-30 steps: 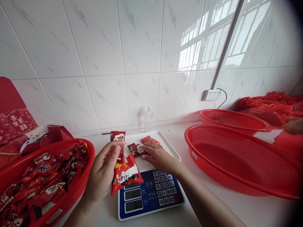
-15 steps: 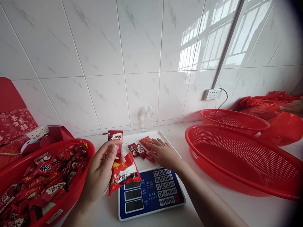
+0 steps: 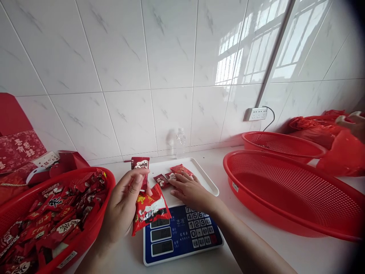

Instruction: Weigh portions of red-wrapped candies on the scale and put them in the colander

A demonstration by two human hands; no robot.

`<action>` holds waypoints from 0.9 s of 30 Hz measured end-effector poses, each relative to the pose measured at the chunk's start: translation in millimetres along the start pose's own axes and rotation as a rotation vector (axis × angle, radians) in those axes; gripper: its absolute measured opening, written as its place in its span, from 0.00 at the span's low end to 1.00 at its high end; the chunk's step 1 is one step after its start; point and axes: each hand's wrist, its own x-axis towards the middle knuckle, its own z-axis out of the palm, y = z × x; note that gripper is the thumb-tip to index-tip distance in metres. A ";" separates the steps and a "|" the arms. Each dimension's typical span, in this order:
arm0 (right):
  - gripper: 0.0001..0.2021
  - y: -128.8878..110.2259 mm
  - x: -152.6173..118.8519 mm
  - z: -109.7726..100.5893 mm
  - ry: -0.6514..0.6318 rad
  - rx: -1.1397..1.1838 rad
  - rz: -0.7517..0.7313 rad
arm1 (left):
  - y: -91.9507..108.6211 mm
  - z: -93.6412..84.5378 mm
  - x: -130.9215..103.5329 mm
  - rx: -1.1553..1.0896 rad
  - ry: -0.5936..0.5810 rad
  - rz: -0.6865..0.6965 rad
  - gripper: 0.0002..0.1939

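Note:
My left hand is closed around two snack packets above the near left part of a digital scale. One is a small dark red packet standing up past the fingers; the other is a larger bright red packet hanging below them. My right hand rests over the scale's white tray, fingers stretched out across several small packets. A dark red packet lies left of its fingertips, and a brighter red packet shows behind it. The scale's blue panel has keys and displays.
At left, a red basket is filled with red packets, with red printed boxes behind. Two red baskets, one nearer and one farther, stand at right. A clear bottle is by the wall. Another person's hand is near red bags.
My right hand has shifted slightly left and toward me over the packets, showing more of the bright red one. My left hand stays nearly still. The other person's hand and the red bag moved.

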 end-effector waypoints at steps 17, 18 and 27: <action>0.14 -39.6 -17.7 -17.7 0.070 1.312 -0.144 | -8.5 12.6 -8.9 0.056 -0.646 -0.231 0.14; 0.13 -39.8 -16.2 -15.0 0.107 1.370 -0.120 | -8.9 12.6 -8.9 0.093 -0.647 -0.212 0.17; 0.08 -39.7 -17.1 -26.0 0.173 1.791 0.133 | -16.6 15.8 -3.5 0.144 -0.082 0.141 0.19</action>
